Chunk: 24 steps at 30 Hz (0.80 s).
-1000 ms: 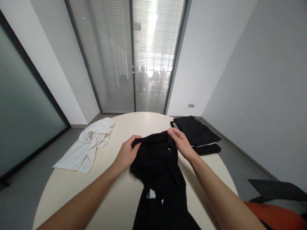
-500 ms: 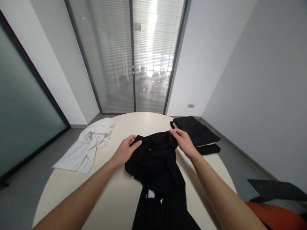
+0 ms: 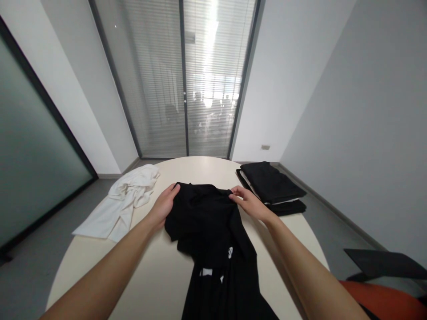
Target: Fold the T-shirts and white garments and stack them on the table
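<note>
A black garment (image 3: 207, 222) with small white marks lies bunched on the round table, its lower part running off the bottom of the view. My left hand (image 3: 164, 203) grips its upper left corner between thumb and fingers. At the upper right edge, my right hand (image 3: 249, 202) pinches the cloth. Between my hands the top edge is stretched and slightly raised. Whether it is a shirt or another kind of clothing I cannot tell.
A crumpled white garment (image 3: 128, 195) lies at the table's left edge. Folded dark clothes (image 3: 271, 182) are stacked at the back right. The pale round table (image 3: 196, 166) stands before a glass partition (image 3: 160, 80). A chair with an orange seat (image 3: 383, 300) is at the lower right.
My left hand has moved left and slightly up with its corner of the black garment. My right hand has shifted a little left and down. The cloth between them is spread flatter, showing another white mark.
</note>
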Tool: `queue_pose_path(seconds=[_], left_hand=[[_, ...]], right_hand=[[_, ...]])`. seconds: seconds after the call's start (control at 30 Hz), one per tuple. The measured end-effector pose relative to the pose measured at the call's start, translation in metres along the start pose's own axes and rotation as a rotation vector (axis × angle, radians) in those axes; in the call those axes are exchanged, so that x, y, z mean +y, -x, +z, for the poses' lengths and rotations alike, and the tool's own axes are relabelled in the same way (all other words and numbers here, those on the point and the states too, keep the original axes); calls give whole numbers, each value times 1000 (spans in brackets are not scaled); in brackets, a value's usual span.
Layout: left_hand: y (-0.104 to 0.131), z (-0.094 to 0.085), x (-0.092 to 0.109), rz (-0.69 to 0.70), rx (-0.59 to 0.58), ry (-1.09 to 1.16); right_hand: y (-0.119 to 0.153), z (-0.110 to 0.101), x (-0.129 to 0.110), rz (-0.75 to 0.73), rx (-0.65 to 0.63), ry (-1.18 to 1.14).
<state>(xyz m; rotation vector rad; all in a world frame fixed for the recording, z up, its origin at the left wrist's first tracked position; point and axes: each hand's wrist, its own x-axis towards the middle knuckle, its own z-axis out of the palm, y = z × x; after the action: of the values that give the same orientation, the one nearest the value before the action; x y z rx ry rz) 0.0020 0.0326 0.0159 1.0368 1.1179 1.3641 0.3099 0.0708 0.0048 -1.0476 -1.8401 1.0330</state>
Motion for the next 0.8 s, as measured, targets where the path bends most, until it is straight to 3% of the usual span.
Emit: queue_pose_path(seconds=[0.17, 0.33, 0.4, 0.5, 0.57, 0.63, 0.73, 0.8], left_hand=[[1, -11, 10, -95, -102, -249], [-3, -18, 22, -56, 8, -67], [-8, -23, 21, -1, 52, -13], [-16, -32, 12, 10, -17, -91], [-19, -35, 3, -1, -63, -269], [-20, -35, -4, 32, -27, -523], [-12, -26, -3, 245, 84, -885], [1, -17, 6, 371, 23, -1019]], right_hand=[[-5, -5, -3, 84, 218, -188], [-5, -6, -16, 119, 366, -380], [-3, -6, -18, 155, 330, -434], [1, -6, -15, 180, 180, -372], [3, -7, -11, 203, 120, -214], [5, -9, -6, 265, 97, -26], [7, -12, -2, 418, 54, 191], [10, -16, -2, 510, -4, 257]])
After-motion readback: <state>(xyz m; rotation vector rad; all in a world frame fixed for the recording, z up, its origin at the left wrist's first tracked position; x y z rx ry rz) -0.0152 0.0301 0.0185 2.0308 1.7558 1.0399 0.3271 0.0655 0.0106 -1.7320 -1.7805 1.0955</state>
